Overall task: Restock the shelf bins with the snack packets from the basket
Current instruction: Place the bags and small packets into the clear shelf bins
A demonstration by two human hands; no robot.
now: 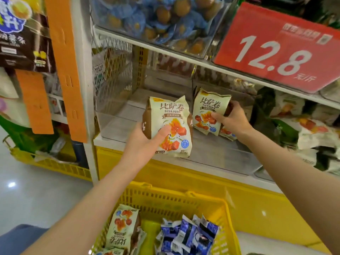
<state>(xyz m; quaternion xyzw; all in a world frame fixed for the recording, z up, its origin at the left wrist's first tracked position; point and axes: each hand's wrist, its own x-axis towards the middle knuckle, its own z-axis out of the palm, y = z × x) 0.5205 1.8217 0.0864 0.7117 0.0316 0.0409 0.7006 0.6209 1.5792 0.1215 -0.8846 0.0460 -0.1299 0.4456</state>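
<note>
A packet (169,126) is held upright in the left hand (147,140) at the open front of a clear bin (117,115); the thumb is pressed flat across its printed face, and the other fingers are hidden behind it, so their lie cannot be told. A second packet (209,111) is gripped by the right hand (231,120) further right and deeper on the same shelf; the thumb is laid on its lower front and the fingers are curled round its right edge. More packets (228,133) of the same kind are seen lying just below and behind it. Bare bin floor is left open to the left of the first packet, bounded by the clear side wall and the white post (81,70); whether a divider stands between the two held packets cannot be told. Headroom is limited by the upper shelf rail (165,49), on which an upper bin (156,19) of blue-wrapped sweets is carried, and by a red sign (276,48) marked 12.8 that hangs over the right side. Green packs (312,129) are crowded just right of the right hand. The yellow basket (165,201) is placed below, close to the yellow base (184,173); one matching packet (122,227) is leaned at its left wall, and blue packets (187,236) are heaped to the right of it.
</note>
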